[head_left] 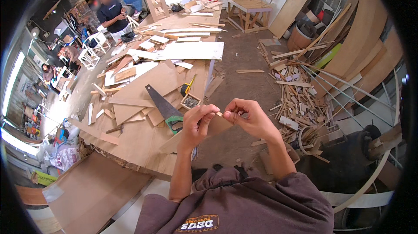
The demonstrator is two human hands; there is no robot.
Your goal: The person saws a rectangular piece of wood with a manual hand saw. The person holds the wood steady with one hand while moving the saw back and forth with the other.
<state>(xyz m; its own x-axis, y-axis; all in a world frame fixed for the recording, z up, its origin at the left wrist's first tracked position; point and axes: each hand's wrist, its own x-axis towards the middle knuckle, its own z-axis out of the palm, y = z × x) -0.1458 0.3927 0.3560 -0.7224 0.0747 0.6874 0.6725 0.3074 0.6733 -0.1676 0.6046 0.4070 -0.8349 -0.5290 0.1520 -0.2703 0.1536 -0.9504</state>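
Note:
My left hand [197, 124] and my right hand [249, 117] meet in front of me, above the table's right edge. Both are closed in a pinch on a small piece of wood [220, 114], mostly covered by the fingertips. Just beyond my left hand stands a small open wooden box [190, 100] holding small dark pieces, perhaps nails. A yellow and black tape measure [187, 87] lies behind that box. To the left rests a handsaw [162, 103] with a green handle, its handle end close to my left hand. Beneath the hands shows a brown board [215, 128].
Wood offcuts and a white panel [191, 51] cover much of the wooden table [143, 151]. Scrap wood [291, 99] is heaped on the floor at right, near leaning boards [361, 47]. A co-worker [113, 14] stands at the far left; other people work beyond.

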